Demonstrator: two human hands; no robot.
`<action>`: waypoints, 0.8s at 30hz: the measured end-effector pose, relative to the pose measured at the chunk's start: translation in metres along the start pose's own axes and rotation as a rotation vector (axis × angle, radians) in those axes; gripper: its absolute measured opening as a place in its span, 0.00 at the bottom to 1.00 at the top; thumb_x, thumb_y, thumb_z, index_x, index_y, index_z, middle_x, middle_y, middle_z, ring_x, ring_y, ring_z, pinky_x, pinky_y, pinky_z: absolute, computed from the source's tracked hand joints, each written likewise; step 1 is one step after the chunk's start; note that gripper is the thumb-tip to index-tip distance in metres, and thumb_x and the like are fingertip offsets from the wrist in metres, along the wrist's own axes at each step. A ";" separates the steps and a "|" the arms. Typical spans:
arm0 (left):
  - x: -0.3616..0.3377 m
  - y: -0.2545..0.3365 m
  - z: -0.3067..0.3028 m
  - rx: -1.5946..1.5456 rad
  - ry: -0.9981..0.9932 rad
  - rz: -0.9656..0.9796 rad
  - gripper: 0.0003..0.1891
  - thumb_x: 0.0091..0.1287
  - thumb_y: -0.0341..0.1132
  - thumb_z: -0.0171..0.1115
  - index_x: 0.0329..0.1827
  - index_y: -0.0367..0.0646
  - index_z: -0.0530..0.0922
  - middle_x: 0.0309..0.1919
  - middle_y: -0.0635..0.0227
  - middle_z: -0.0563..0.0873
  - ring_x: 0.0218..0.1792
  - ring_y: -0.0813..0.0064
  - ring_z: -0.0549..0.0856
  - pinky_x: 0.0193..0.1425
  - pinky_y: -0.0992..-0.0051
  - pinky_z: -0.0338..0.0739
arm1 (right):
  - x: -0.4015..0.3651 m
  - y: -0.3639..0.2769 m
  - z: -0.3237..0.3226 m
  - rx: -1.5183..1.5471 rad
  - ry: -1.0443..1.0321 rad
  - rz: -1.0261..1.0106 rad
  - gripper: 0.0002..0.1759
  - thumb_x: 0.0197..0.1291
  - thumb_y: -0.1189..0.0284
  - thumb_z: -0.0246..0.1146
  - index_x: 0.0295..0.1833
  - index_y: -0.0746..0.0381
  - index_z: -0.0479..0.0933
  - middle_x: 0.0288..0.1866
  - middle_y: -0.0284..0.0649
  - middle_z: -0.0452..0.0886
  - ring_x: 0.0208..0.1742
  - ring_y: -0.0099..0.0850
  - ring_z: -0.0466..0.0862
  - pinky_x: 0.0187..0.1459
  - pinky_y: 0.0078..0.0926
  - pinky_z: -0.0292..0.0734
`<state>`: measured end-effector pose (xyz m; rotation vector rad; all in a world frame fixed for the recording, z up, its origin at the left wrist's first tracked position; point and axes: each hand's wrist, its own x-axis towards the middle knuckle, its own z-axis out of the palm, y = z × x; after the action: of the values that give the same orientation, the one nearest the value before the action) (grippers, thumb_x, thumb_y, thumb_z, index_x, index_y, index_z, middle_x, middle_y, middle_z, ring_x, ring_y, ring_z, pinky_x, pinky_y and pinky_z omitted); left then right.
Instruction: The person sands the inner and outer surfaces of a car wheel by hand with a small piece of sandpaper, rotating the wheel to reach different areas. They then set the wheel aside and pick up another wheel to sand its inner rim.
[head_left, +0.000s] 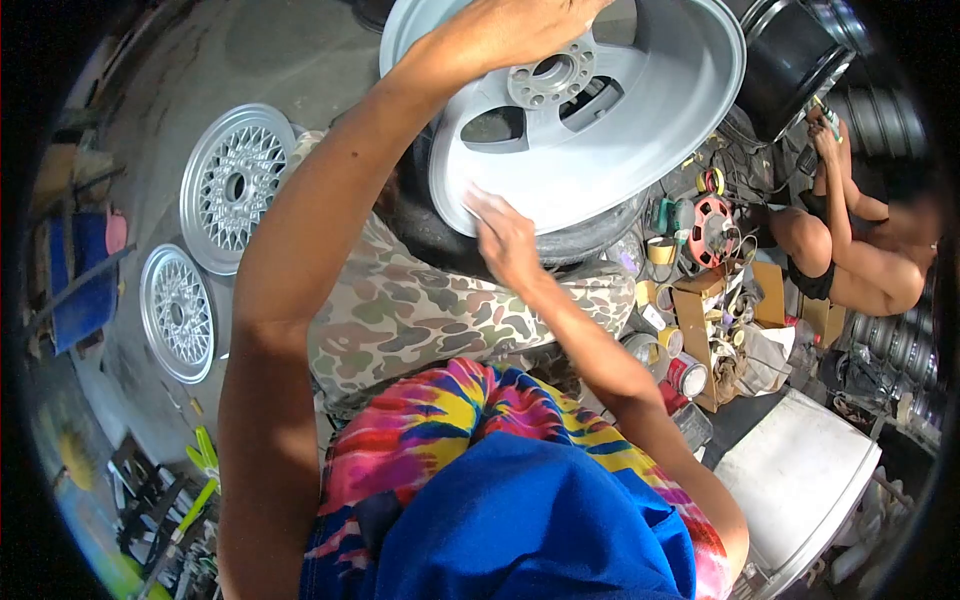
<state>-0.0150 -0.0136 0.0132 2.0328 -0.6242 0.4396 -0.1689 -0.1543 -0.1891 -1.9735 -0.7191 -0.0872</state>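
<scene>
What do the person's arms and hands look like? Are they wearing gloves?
No gloves. The left hand and right hand are bare, with no rings or watch showing. The left arm and right arm have no sleeves. A bright tie-dye top shows between them.

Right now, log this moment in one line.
left hand: on grey wheel rim near hub | right hand: flat on rim's lower lip

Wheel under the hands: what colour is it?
Plain matte silver-grey wheel, no pattern; the head view shows it best.
</scene>
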 end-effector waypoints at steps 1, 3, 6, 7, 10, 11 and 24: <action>0.001 -0.009 0.001 0.034 0.046 0.080 0.14 0.76 0.37 0.49 0.46 0.33 0.77 0.37 0.43 0.83 0.43 0.41 0.82 0.46 0.55 0.75 | -0.023 0.029 -0.013 -0.072 -0.115 0.002 0.21 0.58 0.85 0.60 0.57 0.63 0.80 0.62 0.50 0.80 0.57 0.49 0.84 0.60 0.38 0.80; 0.004 -0.010 0.003 0.061 0.094 0.167 0.14 0.76 0.37 0.49 0.46 0.32 0.77 0.38 0.43 0.83 0.43 0.41 0.82 0.46 0.56 0.75 | -0.045 0.066 -0.051 -0.434 -0.394 0.196 0.22 0.54 0.86 0.59 0.56 0.62 0.81 0.59 0.51 0.81 0.49 0.50 0.87 0.52 0.41 0.85; 0.005 0.002 0.002 -0.019 0.063 0.092 0.15 0.77 0.37 0.49 0.48 0.32 0.78 0.39 0.42 0.84 0.44 0.40 0.82 0.47 0.57 0.76 | -0.026 0.056 -0.068 -0.557 -0.602 0.326 0.13 0.56 0.81 0.59 0.47 0.64 0.82 0.41 0.52 0.85 0.43 0.51 0.87 0.42 0.45 0.84; 0.005 0.003 0.001 0.004 0.057 0.096 0.16 0.77 0.38 0.49 0.49 0.32 0.78 0.40 0.43 0.84 0.44 0.42 0.83 0.48 0.57 0.76 | -0.022 0.049 -0.052 -0.375 -0.475 0.217 0.10 0.57 0.80 0.59 0.44 0.65 0.81 0.39 0.53 0.85 0.41 0.52 0.86 0.41 0.45 0.83; 0.004 -0.008 0.009 -0.002 0.084 0.133 0.17 0.77 0.39 0.48 0.50 0.32 0.78 0.40 0.45 0.85 0.43 0.45 0.84 0.48 0.59 0.76 | 0.045 -0.034 -0.026 0.030 -0.114 0.058 0.07 0.62 0.77 0.58 0.37 0.66 0.81 0.34 0.56 0.83 0.33 0.49 0.85 0.34 0.41 0.78; 0.005 -0.012 0.012 -0.032 0.124 0.170 0.17 0.78 0.39 0.48 0.51 0.32 0.78 0.41 0.47 0.86 0.43 0.48 0.85 0.48 0.59 0.77 | 0.077 -0.053 -0.035 0.192 0.017 0.167 0.10 0.65 0.73 0.61 0.38 0.68 0.83 0.28 0.43 0.83 0.32 0.31 0.83 0.36 0.27 0.76; 0.010 -0.014 -0.017 0.041 -0.016 0.069 0.15 0.70 0.34 0.55 0.53 0.33 0.79 0.45 0.45 0.85 0.49 0.47 0.83 0.55 0.60 0.75 | -0.043 0.076 -0.048 -0.381 -0.293 -0.175 0.23 0.49 0.85 0.60 0.55 0.64 0.78 0.56 0.53 0.82 0.48 0.48 0.87 0.50 0.43 0.85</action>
<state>0.0008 0.0048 0.0176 2.0595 -0.7022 0.4810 -0.1537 -0.2384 -0.2399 -2.3088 -1.1336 -0.0421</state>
